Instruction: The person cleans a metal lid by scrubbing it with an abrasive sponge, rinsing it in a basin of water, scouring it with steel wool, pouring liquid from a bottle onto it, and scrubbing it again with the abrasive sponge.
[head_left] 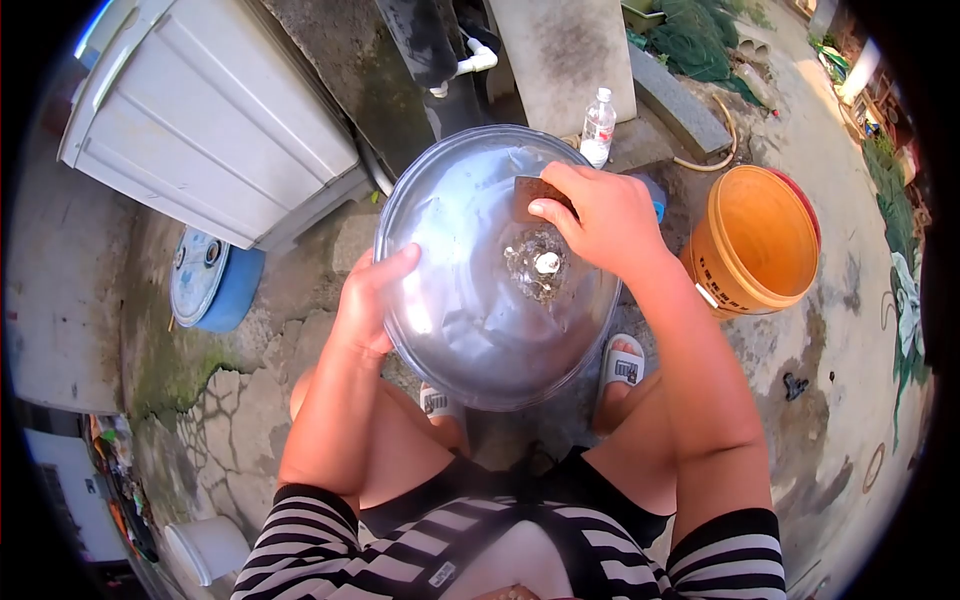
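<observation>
A large, shiny metal lid (450, 320), domed and dented, is held up in front of me above my knees. At its middle a white stub (546, 262) stands in a ring of dark grime. My left hand (368, 300) grips the lid's left rim, thumb on top and the other fingers hidden beneath. Pinched in my right hand (610, 215) is a flat, dark brown piece (530, 198), perhaps a scraper or scouring pad. It lies against the lid just above the grimy ring.
An orange bucket (715, 250) stands at the right, with a red rim behind it. Beyond the lid is a plastic bottle (598, 130). A white bin (210, 110) and a blue drum (230, 290) are at the left. The concrete ground (240, 400) is cracked.
</observation>
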